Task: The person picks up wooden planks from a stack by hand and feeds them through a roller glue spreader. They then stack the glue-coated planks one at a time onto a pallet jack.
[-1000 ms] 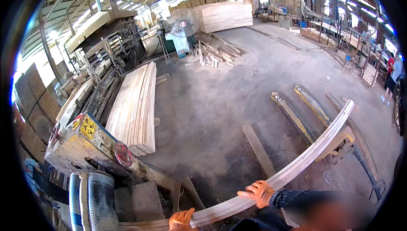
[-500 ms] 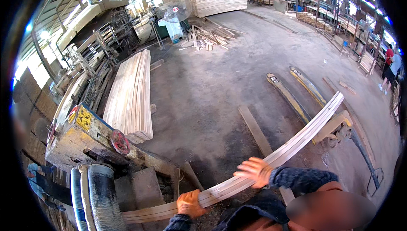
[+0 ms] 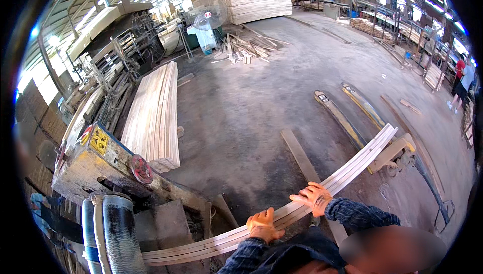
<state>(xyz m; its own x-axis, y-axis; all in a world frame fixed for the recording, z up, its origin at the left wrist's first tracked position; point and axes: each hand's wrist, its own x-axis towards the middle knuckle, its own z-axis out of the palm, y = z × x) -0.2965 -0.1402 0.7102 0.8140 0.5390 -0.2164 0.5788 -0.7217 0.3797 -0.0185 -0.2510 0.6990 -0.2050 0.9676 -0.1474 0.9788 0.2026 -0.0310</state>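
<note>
**Two gloved hands on a bundle of long boards in a timber workshop**

While the camera looks down from the person's head, both hands in orange work gloves rest on a bundle of long pale boards (image 3: pixel 302 204) that runs across the lower part of the view, from the lower left up toward the right. The left hand (image 3: pixel 262 224) grasps the bundle from above, fingers curled over its near edge. The right hand (image 3: pixel 316 197) lies further along the same bundle, fingers spread over the top; whether it grips tightly cannot be told. Dark knitted sleeves cover both forearms.

At the far end, the boards reach a yellow pallet truck (image 3: pixel 362 118) standing on the grey concrete floor (image 3: pixel 251 113). A single plank (image 3: pixel 298 154) lies flat on the floor just beyond the hands. To the left sits a worn machine (image 3: pixel 100 166) with a red round knob and a yellow label, and behind it a neat stack of pale boards (image 3: pixel 153 115). Farther back stand a large fan (image 3: pixel 209 18), a loose heap of offcuts (image 3: pixel 246 47) and another tall stack of timber (image 3: pixel 259 3). At the right edge, well apart, another person (image 3: pixel 460 85) stands.
</note>
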